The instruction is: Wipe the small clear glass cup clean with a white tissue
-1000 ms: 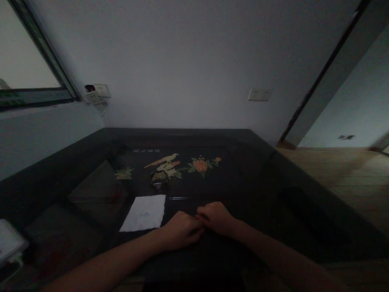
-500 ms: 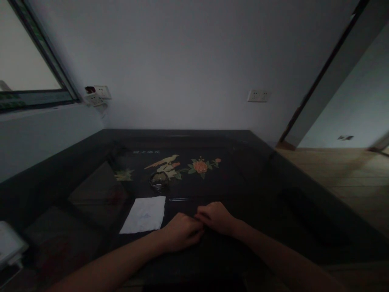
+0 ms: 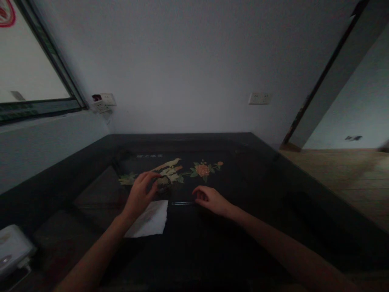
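The room is dim. My left hand (image 3: 140, 193) reaches over a white paper square (image 3: 149, 220) on the dark glossy table (image 3: 243, 211), its fingers curled around a small round metallic object (image 3: 163, 183) that I cannot name. My right hand (image 3: 211, 200) rests on the table a little to the right, fingers curled loosely, its fingertips at the right end of a thin pen-like stick (image 3: 181, 203) lying on the tabletop. Whether it grips the stick is unclear.
The tabletop bears a painted bird (image 3: 165, 165) and flower (image 3: 203, 170) design. A white device (image 3: 12, 248) sits at the near left edge. Wall sockets (image 3: 259, 98) and a window (image 3: 30, 77) are behind; wooden floor (image 3: 343, 174) lies to the right.
My hands were together near the table's front. They have parted and moved forward: the left to the round object past the paper, the right to the thin stick.
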`<state>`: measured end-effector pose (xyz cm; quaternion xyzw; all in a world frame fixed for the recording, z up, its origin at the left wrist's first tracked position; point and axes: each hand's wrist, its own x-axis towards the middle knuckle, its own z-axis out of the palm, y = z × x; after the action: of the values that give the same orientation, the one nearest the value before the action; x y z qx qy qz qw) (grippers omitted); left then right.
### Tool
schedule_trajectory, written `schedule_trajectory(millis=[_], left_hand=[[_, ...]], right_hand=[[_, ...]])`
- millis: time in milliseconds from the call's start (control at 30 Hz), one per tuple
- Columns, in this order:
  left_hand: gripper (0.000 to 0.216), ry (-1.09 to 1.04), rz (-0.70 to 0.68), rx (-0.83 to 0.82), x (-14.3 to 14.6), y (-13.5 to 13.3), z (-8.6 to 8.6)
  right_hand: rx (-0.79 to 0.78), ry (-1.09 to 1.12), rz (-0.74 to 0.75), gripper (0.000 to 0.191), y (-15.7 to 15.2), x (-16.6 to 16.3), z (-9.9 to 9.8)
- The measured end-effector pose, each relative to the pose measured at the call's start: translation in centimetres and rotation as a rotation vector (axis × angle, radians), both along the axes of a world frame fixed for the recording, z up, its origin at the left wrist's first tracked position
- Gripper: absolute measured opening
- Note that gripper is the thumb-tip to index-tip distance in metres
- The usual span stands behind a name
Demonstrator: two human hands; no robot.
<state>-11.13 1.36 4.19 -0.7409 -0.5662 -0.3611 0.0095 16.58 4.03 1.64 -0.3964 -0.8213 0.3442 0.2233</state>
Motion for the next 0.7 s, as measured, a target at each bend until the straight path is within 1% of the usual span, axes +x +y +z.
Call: schedule_trajectory(millis=[67,167,233,333,467,600,700], left_hand=[[0.029,-0.03,0.157,0.009,-2.7,1.6,-0.4],[0.033,-0.033,0.282,-0.126,-5.6,3.0,-1.2],[0.036,0.013,0.341,-0.245,-6.5,3.4,-1.8],[0.039,0.081,0.345,-0.4,-6.8,3.4,-2.4],[0.04,0.122,0.309,-0.52,-6.1,3.3,-2.7],[0.04,0.099,0.243,-0.559,-5.2,3.2,-2.6],[0.034,0.129,0.232,-0.56,-4.8,2.6,-2.1]], right_hand=[[0.006,0.073,-0.021,0.03,1.5,-1.4,-0.5],[0.011,0.119,-0.059,0.041,3.5,-4.1,-1.5],[0.015,0.13,-0.066,0.048,4.5,-6.0,-2.0],[0.019,0.141,-0.034,0.059,5.5,-8.9,-2.3],[0.046,0.159,0.047,0.073,6.1,-12.0,-2.5],[0.084,0.068,0.038,0.088,6.2,-13.7,-2.6],[0.093,0.01,0.016,0.093,6.2,-14.0,-2.7]])
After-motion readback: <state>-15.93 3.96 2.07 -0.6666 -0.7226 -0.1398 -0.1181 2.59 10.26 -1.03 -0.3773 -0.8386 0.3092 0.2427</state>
